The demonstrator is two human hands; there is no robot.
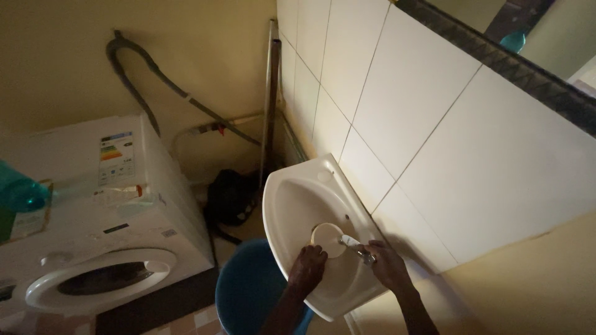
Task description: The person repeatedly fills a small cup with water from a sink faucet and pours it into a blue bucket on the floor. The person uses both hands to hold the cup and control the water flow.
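Hands are working inside a small white sink [292,205] fixed to the tiled wall [434,124]. The left hand [308,265] is curling its fingers closed over the near edge of a round pale dish [327,239], which is lying in the basin just beyond the fingertips. The right hand [385,263] is gripping the chrome tap [360,248], whose spout is pointing out past the fingers over the dish. The light is dim, so whether water is running is hard to tell. For a clean job, the left fingers should probably be holding the dish steady under the spout while the right turns the tap gently. A blue bucket [248,288] is standing below the wrists, and a white washing machine [99,217] is sitting well off to the left.
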